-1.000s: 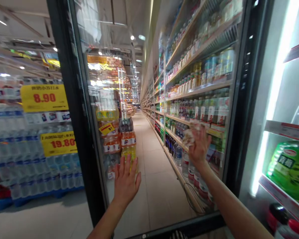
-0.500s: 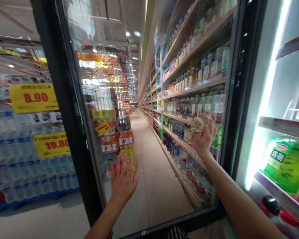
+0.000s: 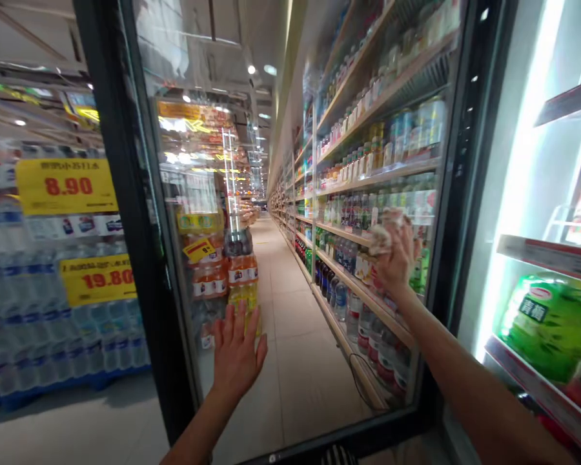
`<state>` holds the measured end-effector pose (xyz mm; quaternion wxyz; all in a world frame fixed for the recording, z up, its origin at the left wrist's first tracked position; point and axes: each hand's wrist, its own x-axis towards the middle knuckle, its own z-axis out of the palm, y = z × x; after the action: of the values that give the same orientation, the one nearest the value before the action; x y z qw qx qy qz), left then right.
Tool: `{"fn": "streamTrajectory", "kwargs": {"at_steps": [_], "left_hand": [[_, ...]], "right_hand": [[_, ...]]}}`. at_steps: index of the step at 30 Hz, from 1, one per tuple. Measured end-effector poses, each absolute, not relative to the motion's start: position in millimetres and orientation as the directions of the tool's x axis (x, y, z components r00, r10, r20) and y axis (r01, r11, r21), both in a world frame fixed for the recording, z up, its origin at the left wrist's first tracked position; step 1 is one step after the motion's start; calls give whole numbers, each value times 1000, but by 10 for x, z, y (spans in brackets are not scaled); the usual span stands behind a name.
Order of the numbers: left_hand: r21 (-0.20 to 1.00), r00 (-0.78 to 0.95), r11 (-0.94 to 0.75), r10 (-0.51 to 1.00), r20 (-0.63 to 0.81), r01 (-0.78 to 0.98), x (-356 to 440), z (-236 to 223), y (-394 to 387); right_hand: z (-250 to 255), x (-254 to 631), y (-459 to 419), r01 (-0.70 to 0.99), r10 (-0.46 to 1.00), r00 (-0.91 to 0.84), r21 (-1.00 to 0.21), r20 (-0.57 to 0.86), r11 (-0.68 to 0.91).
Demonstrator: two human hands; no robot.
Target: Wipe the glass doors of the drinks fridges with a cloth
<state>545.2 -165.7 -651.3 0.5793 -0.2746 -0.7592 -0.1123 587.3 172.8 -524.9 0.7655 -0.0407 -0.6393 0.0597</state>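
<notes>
In front of me stands a black-framed glass door (image 3: pixel 295 361), through which the aisle and shelves show. My left hand (image 3: pixel 237 352) lies flat against the lower left of the pane, fingers stretched out and holding nothing. On the right side of the pane, my right hand (image 3: pixel 399 258) presses a crumpled, pale cloth (image 3: pixel 381 237) to the glass. The fingers bend around the cloth, and motion blurs them a little.
To the right is a lit cooler with a green package (image 3: pixel 537 323) on its shelf. At left stand stacked water bottles (image 3: pixel 91 329) with yellow price signs (image 3: pixel 68 186). Beyond the glass, shelves of bottled drinks (image 3: pixel 368 213) line the aisle.
My right hand and the cloth have shifted very slightly on the glass. The left hand stays flat in about the same place. The view has turned a little.
</notes>
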Motion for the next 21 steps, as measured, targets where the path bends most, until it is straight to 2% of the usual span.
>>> {"fn": "streamTrajectory", "kwargs": {"at_steps": [1, 2, 3, 4, 5, 7, 9, 10, 11, 12, 14, 15, 16, 17, 18, 19, 20, 21], "left_hand": [[-147, -177, 823, 286, 942, 549, 5456, -6513, -1659], [-146, -175, 822, 284, 943, 550, 5458, -6511, -1662], [-148, -171, 823, 283, 944, 549, 5461, -6510, -1665], [-153, -167, 824, 286, 944, 545, 5463, -6507, -1668], [-158, -166, 827, 289, 943, 539, 5466, -6504, -1672], [-169, -168, 833, 297, 940, 526, 5469, -6497, -1677], [-177, -173, 837, 305, 936, 519, 5471, -6492, -1681], [-178, -172, 837, 305, 936, 517, 5472, -6491, -1682], [-180, -171, 839, 306, 936, 514, 5472, -6491, -1682], [-181, -169, 839, 306, 937, 512, 5473, -6492, -1682], [-180, -168, 841, 302, 938, 510, 5475, -6494, -1681], [-179, -166, 843, 300, 939, 508, 5476, -6494, -1680], [-180, -165, 844, 300, 940, 506, 5478, -6493, -1679], [-184, -164, 844, 302, 939, 504, 5479, -6492, -1678], [-189, -161, 844, 306, 938, 502, 5480, -6490, -1677], [-194, -158, 844, 309, 938, 500, 5480, -6488, -1677], [-198, -156, 844, 312, 937, 498, 5479, -6486, -1677], [-199, -156, 845, 312, 937, 497, 5478, -6484, -1677]], "right_hand": [[-5149, 5857, 1841, -58, 307, 254, -303, 917, 951], [-5067, 5831, 1872, -86, 415, 307, -410, 856, 908], [-5015, 5801, 1818, -103, 454, 330, -447, 828, 889], [-4997, 5772, 1691, -104, 425, 322, -415, 846, 904], [-5013, 5748, 1514, -90, 334, 279, -322, 900, 942], [-5111, 5726, 1136, -74, 13, 122, -4, 992, 997], [-5218, 5748, 933, -108, -298, -31, 293, 954, 950], [-5244, 5770, 945, -117, -369, -73, 359, 927, 926], [-5238, 5794, 1030, -107, -365, -79, 356, 928, 928], [-5197, 5813, 1173, -79, -287, -51, 282, 957, 956], [-5021, 5821, 1509, -26, 46, 98, -44, 994, 999], [-4908, 5807, 1637, -33, 227, 192, -225, 955, 974], [-4800, 5785, 1702, -60, 366, 263, -363, 893, 930], [-4712, 5757, 1689, -89, 443, 301, -438, 844, 895], [-4657, 5729, 1597, -104, 453, 304, -443, 838, 890], [-4641, 5705, 1438, -103, 398, 281, -385, 873, 917], [-4662, 5688, 1232, -90, 282, 230, -268, 932, 959], [-4713, 5680, 1009, -81, 106, 160, -94, 981, 992]]}}
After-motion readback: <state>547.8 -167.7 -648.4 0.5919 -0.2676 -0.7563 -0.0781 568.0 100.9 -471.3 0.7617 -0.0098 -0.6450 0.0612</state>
